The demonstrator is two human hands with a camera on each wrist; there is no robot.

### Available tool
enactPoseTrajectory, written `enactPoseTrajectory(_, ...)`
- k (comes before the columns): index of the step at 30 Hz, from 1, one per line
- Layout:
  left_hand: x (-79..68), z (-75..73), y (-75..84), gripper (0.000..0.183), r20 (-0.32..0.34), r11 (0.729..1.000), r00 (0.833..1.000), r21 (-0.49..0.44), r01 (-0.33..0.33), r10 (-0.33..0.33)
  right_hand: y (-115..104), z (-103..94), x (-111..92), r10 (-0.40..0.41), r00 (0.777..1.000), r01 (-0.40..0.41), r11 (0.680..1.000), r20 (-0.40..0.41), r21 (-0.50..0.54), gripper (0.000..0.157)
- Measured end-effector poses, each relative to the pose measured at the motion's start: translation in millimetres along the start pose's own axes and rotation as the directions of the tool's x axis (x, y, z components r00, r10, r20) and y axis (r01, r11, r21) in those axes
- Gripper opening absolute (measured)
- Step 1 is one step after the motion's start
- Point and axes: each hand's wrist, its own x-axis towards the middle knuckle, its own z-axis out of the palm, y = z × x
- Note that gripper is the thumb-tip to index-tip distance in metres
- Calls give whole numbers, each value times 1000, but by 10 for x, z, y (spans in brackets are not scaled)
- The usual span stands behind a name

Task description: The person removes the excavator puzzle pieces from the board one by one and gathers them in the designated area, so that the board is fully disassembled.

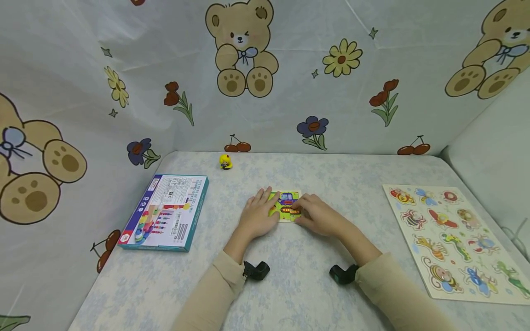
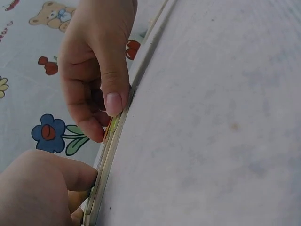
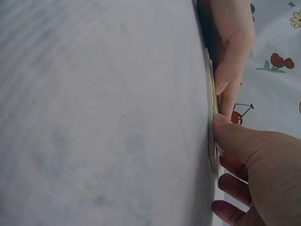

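On the middle of the table (image 1: 302, 285) lies a small puzzle (image 1: 286, 198). The left hand (image 1: 258, 219) rests on its left side, fingers extended and slightly spread. At its right side, the right hand (image 1: 322, 216) pinches a piece (image 2: 109, 126) between thumb and bent fingers. A box (image 1: 167, 211) lies left, a toy figure (image 1: 225, 162) far left.

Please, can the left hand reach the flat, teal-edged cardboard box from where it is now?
Probably yes: between the left hand and the flat, teal-edged cardboard box I see only pale, blue-patterned tabletop, though it must first leave the small, yellow-green picture board.
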Motion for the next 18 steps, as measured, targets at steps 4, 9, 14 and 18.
enactPoseTrajectory(4, -2, 7, -7, 62, -5, 1000, 1000, -2, -4, 4, 16, 16, 15, 40, 999, -40, 995, 0, 88, 35)
enactPoseTrajectory(9, 4, 16, -16, 63, -12, 1000, 1000, 3, -8, 8, 61, 49, 29, 82, 997, -79, 967, -3, 242, 33)
enactPoseTrajectory(14, -4, 13, -10, 63, -14, 1000, 1000, -5, -4, 4, 79, 60, 7, 120, 993, -106, 912, -12, 395, 30)
enactPoseTrajectory(18, -12, 7, -3, 63, -17, 1000, 1000, -14, 2, -2, 102, 25, -49, 172, 984, -135, 876, -37, 463, 30)
